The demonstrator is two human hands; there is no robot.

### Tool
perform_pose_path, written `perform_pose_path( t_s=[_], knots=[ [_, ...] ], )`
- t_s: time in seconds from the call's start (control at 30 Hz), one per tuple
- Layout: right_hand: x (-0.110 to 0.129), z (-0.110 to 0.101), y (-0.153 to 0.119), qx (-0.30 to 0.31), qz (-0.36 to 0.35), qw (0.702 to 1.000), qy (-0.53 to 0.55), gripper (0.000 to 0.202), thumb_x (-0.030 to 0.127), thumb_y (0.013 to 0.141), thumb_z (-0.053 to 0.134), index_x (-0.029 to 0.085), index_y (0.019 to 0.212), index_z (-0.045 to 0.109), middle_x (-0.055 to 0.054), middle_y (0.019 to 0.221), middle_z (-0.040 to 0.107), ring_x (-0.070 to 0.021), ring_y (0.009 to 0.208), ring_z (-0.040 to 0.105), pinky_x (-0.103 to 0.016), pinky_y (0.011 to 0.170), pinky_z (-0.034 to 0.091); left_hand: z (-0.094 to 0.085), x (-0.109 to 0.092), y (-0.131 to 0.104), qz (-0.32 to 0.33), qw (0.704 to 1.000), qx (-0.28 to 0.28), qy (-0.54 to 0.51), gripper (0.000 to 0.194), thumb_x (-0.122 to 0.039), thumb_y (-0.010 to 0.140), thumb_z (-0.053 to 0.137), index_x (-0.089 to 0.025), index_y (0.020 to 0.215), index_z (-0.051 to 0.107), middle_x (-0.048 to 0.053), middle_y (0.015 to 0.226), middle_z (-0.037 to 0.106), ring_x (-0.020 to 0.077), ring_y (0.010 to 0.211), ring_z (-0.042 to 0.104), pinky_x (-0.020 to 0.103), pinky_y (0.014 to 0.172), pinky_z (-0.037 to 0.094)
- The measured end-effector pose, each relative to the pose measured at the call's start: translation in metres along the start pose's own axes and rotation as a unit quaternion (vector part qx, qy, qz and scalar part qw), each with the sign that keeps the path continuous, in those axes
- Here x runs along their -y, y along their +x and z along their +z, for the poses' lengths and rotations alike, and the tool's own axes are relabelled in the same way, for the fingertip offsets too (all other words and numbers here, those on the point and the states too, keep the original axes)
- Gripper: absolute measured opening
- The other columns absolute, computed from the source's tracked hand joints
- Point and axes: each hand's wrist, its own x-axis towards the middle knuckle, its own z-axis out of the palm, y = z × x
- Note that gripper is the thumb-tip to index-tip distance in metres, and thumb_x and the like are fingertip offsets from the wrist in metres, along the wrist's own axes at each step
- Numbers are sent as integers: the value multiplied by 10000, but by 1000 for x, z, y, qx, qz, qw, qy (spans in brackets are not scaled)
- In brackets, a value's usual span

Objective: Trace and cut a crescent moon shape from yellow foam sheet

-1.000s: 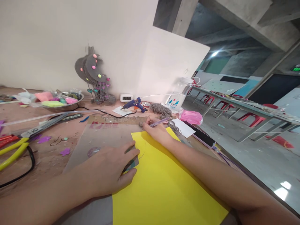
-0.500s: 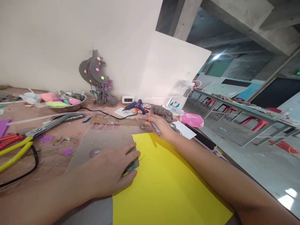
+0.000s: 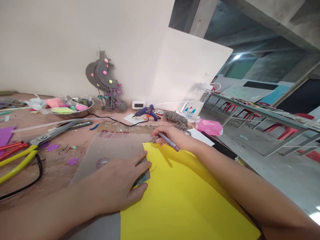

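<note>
My left hand [image 3: 120, 178] lies flat with its fingers apart, the fingertips over the left edge of a yellow sheet [image 3: 180, 200]. Under that hand is a greyish translucent sheet [image 3: 117, 145] with a round printed mark; a dark teal patch [image 3: 143, 179] shows between thumb and fingers. Above the yellow sheet's far edge, my right hand [image 3: 172, 137] is closed around a slim purplish-grey pen [image 3: 169, 141], tilted. By its fingertips is a small round greyish thing [image 3: 155, 138], too unclear to name. A thin dark curve marks the yellow paper near my left fingers.
Yellow-handled scissors [image 3: 37, 146] and a black cable lie left. A blue glue gun [image 3: 148, 112], a small digital clock [image 3: 138, 104], grey yarn [image 3: 176, 118] and a clear jug [image 3: 196, 101] stand along the back. A metal bowl [image 3: 72, 113] holds colourful lumps. A phone [image 3: 222, 148] lies right.
My right hand has lifted and come back a little over the yellow sheet, the pen now showing more fully. My left hand stays in place; the view has shifted slightly.
</note>
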Motion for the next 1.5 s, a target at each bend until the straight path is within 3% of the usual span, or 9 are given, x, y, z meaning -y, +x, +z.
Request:
perform_pose_path(
  t_s=[0.17,0.4,0.6,0.87,1.0,1.17,1.23,1.37,1.5],
  knots=[
    [20,-6,-30,82,-17,995,-58,208,304,792,654,206,972,685,-30,867,730,-151,699,663,-246,613,494,2,1,0,13,1000,4,18,396,-315,903,419,-260,1280,524,96,1369,531,237,809,701,338,546,515],
    [1,0,-19,-18,-49,992,-113,144,305,814,635,194,907,642,-20,812,706,-149,687,631,-256,641,472,5,3,0,5,1000,1,25,403,-339,912,422,-263,1295,522,66,1451,488,270,904,705,395,630,560],
    [10,-4,-17,108,-54,981,-151,156,284,846,603,217,965,678,-29,948,722,-171,817,662,-269,709,480,5,4,0,16,999,2,36,424,-347,920,402,-255,1322,503,87,1457,475,279,896,706,390,576,548],
    [7,28,16,-4,-159,972,-172,103,204,849,582,181,849,682,-36,848,689,-171,791,607,-284,728,443,5,1,2,14,1000,2,20,391,-326,908,438,-254,1284,514,86,1323,568,261,850,694,370,579,540],
    [3,21,18,35,-150,970,-186,93,198,851,592,163,867,676,-38,849,689,-161,762,620,-267,698,446,5,2,1,15,999,-2,28,366,-341,912,419,-248,1246,537,84,1348,547,271,885,692,392,596,549],
    [6,24,14,8,-169,964,-203,108,193,876,572,160,882,675,-41,856,699,-163,798,628,-267,732,450,5,3,2,18,1000,6,24,375,-342,908,419,-241,1251,535,84,1336,556,273,885,689,412,613,553],
    [7,24,14,15,-191,956,-223,119,193,884,560,166,888,676,-46,898,700,-169,839,624,-276,763,451,5,2,3,15,1000,6,20,378,-343,906,423,-243,1254,532,79,1304,576,277,890,687,411,600,551],
    [5,20,12,49,-162,955,-243,116,167,874,560,175,888,674,-25,876,691,-157,795,622,-267,721,452,3,1,2,11,1000,5,24,370,-354,912,406,-241,1240,537,81,1369,533,275,885,691,416,607,551],
    [10,28,10,24,-186,954,-235,142,143,882,527,160,910,665,-46,906,691,-164,826,619,-275,737,450,2,1,3,16,1000,15,17,365,-353,908,414,-242,1236,530,84,1315,560,269,884,679,411,616,550]
  ],
)
